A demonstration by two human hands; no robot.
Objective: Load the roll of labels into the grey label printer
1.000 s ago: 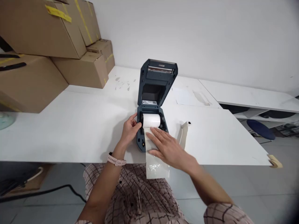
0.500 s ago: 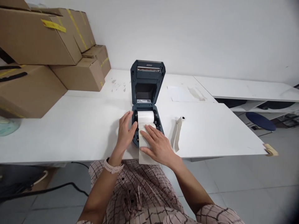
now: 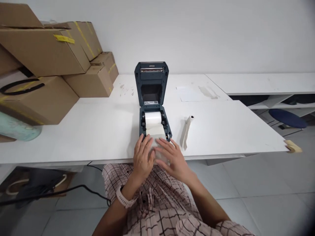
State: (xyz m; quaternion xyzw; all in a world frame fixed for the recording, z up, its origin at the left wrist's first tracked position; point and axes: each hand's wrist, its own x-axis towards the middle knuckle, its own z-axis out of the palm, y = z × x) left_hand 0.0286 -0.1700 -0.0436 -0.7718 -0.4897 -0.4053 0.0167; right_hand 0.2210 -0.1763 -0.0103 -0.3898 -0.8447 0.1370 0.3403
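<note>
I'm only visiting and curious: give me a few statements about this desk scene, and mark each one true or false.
1. The lid of the dark blue label printer stands open. True.
2. A white paper roll sits inside the printer. True.
3. The brown cardboard boxes are stacked to the right of the printer. False: they are on its left.
4. The left hand holds the loose beige paper strip. False: that strip lies untouched on the white table. The left hand and the right hand both rest on the white paper length fed out of the printer's front.
</note>
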